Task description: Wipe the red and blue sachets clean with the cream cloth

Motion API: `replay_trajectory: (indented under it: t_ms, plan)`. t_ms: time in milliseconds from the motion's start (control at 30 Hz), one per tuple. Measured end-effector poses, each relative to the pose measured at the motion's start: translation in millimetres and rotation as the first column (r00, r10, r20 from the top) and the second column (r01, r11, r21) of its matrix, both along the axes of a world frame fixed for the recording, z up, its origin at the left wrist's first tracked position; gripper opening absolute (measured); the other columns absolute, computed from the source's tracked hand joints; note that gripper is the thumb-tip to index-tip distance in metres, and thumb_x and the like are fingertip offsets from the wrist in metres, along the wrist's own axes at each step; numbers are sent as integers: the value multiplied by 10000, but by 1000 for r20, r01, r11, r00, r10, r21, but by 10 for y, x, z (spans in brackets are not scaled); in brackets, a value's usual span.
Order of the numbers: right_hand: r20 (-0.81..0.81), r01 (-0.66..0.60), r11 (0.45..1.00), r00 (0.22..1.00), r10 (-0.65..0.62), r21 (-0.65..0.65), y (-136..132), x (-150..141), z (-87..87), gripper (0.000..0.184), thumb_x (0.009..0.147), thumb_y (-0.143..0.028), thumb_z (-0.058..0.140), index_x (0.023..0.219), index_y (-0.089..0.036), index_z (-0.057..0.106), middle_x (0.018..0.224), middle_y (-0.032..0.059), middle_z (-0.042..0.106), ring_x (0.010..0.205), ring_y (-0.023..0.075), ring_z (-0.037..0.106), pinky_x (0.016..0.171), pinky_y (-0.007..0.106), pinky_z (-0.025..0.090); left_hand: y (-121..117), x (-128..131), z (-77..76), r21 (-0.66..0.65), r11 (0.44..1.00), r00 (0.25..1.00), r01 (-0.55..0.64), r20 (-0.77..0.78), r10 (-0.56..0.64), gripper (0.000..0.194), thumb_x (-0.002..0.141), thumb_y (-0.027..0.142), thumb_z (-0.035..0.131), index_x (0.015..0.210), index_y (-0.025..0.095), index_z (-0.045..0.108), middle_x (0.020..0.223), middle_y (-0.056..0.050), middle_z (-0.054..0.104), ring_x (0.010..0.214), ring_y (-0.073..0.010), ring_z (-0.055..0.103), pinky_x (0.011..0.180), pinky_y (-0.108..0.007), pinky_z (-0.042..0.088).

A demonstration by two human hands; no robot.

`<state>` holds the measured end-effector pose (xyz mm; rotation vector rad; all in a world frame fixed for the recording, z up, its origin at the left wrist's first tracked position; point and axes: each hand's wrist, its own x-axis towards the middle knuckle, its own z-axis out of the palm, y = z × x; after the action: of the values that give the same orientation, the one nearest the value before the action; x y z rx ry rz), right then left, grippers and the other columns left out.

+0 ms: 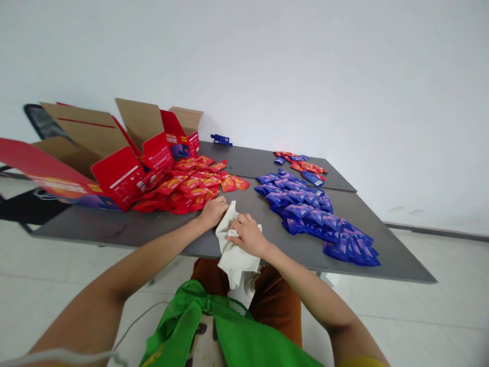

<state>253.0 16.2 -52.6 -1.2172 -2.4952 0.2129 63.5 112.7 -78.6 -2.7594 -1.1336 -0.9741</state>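
1. Some of white cloth (pixel 239 261) on the worktop (pixel 156 227), some hanging past its near edge.
2. Clasped in the right hand (pixel 249 234); touched by the curled left hand (pixel 214 211), hold there unclear.
3. Apparently unfinished in handling.
4. Perhaps done, apart at the far side: mixed packets (pixel 305 166).
5. Seemingly left, loose: 1 heap of red packets (pixel 187 184), 1 spread of blue packets (pixel 300 201).

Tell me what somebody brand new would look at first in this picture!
Probably the big heap of shiny red packets on the left of the dark table, beside open red boxes. The pile of blue packets on the right is just as bright. Between them, at the near edge, a pale cloth hangs over, with the right hand on it and the left hand close by.
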Motion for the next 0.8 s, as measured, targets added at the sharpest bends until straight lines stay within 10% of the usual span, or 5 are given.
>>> replay_trajectory:
  t_ms: [267, 600, 800]
  plan:
    - [32, 179, 982, 984, -178, -66, -97, 329, 17, 229, 902, -404, 607, 957, -182, 602, 843, 59, 548, 836, 218, 518, 770, 305, 389, 40, 51, -70, -45, 995, 990, 86, 117, -80, 173, 766, 211, 675, 615, 163, 606, 740, -27, 594, 746, -118, 551, 634, -210, 408]
    - [-4, 258, 966, 966, -258, -15, 531, -130, 49, 336, 905, -421, 598, 1080, -140, 541, 1071, 123, 554, 989, 233, 525, 878, 329, 408, 54, 51, -24, -44, 998, 997, -48, 53, 50, 271, 783, 359, 653, 613, 156, 594, 733, -40, 544, 727, -147, 522, 593, -250, 366]
    - [-28, 193, 981, 981, -193, -5, 86, 153, -51, 342, 821, -432, 702, 949, -154, 549, 983, 101, 582, 937, 251, 532, 813, 339, 416, 38, 96, -48, -154, 979, 978, -132, 139, 154, 127, 746, 205, 657, 624, 170, 653, 780, -39, 600, 760, -143, 558, 659, -253, 422]
